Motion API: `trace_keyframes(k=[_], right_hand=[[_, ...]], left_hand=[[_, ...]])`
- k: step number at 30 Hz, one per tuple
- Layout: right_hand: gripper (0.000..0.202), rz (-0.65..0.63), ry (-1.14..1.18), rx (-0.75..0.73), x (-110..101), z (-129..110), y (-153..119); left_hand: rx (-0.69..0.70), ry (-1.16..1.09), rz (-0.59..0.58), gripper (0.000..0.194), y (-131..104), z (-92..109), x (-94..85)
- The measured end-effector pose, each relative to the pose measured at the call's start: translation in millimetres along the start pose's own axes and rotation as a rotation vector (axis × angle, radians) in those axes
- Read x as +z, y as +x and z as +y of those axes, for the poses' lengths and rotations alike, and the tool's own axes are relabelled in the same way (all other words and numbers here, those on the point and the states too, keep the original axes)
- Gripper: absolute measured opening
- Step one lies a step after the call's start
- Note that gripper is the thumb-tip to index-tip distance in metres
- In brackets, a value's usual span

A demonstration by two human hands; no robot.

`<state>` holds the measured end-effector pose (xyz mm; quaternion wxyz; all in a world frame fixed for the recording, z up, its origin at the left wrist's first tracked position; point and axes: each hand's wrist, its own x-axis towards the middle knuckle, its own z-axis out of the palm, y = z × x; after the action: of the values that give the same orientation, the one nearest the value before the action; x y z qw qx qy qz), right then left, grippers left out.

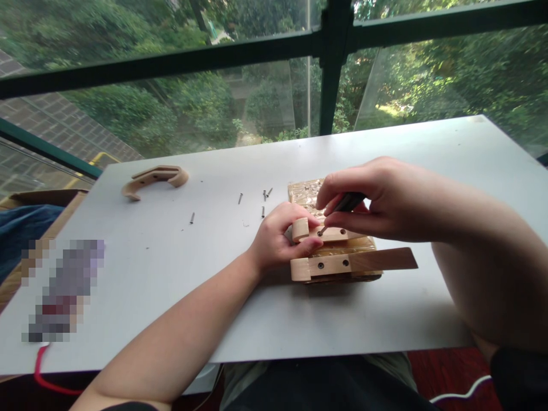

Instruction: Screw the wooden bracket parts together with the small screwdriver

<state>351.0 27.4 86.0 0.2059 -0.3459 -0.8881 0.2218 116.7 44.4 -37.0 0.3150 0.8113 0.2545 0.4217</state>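
My right hand (363, 200) is closed around the dark handle of a screwdriver (349, 202). The screwdriver's tip meets a hole near the left end of a pale wooden hook (331, 234). My left hand (285, 234) grips that same hook at its curved end, thumb on the near side and fingers on the far side. Beneath it lies a board wrapped in shiny clear film (305, 191). Closer to me, a second wooden hook (329, 265) rests across the board, with dark fasteners in its two holes and a darker wooden end pointing right.
Several loose screws (264, 197) lie on the white table (205, 285) left of the board. Another curved wooden hook (156, 178) sits at the far left. A blurred-out object (64, 291) is near the left edge, with a red strap (39, 368). Windows stand behind the table.
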Motion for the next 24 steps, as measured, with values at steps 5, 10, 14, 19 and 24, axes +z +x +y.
trace_keyframes(k=[5,10,14,19,24], right_hand=[[0.04,0.052,0.129,-0.094,8,4,4],[0.024,-0.026,0.164,-0.163,6,1,3],[0.038,-0.102,0.187,-0.124,-2,-3,-2],[0.038,-0.076,0.171,-0.046,-3,-3,-5],[0.021,-0.041,0.054,-0.019,-3,0,-4]], left_hand=[[0.0,-0.025,-0.017,0.039,0,-2,-4.2],[-0.037,-0.137,-0.065,0.043,-1,-3,-12.9],[-0.041,-0.237,-0.092,0.044,-2,-6,-16.4],[-0.037,-0.249,-0.084,0.043,-3,-8,-14.2],[-0.054,-0.297,-0.102,0.04,-2,-8,-16.3]])
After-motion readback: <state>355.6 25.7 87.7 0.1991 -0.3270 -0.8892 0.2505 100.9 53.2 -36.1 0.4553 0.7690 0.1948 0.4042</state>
